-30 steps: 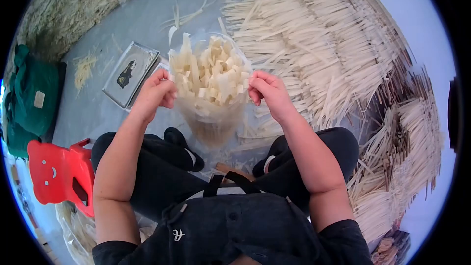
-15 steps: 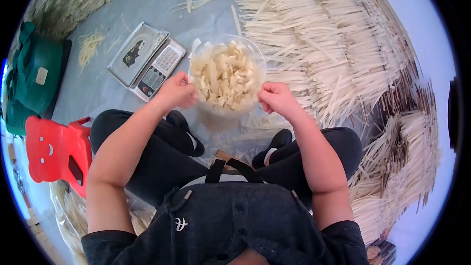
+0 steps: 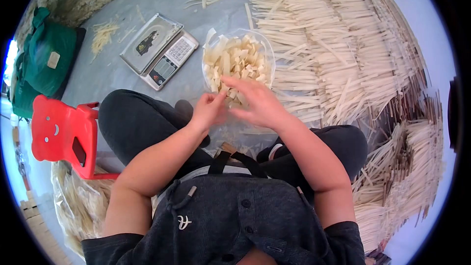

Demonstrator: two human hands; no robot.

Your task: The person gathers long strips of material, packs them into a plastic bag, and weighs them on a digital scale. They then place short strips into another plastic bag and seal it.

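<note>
A clear round tub (image 3: 273, 64) stands on the floor in front of me, heaped with short, pale, flat strip pieces (image 3: 240, 59). My left hand (image 3: 210, 110) is at the tub's near edge, thumb and fingertips pinched together. Whatever lies in that pinch, if anything, is too small or hidden to make out. Beside it, my right hand (image 3: 261, 104) reaches over the near rim with fingers stretched and the thumb apart. Its fingertips lie close to the left fingertips and cover part of the pieces. Nothing shows in its grasp.
A digital scale (image 3: 159, 51) sits left of the tub. Long pale strips (image 3: 333, 49) lie in thick rows on the right. On the left are a red chair (image 3: 64, 132) with a dark phone (image 3: 78, 151), a green bag (image 3: 54, 64) and a plastic bag of strips (image 3: 81, 206).
Both hands have left the tub's two sides and come together at its near edge. The right hand has opened. The view has shifted slightly, with the tub now a little higher and farther right.
</note>
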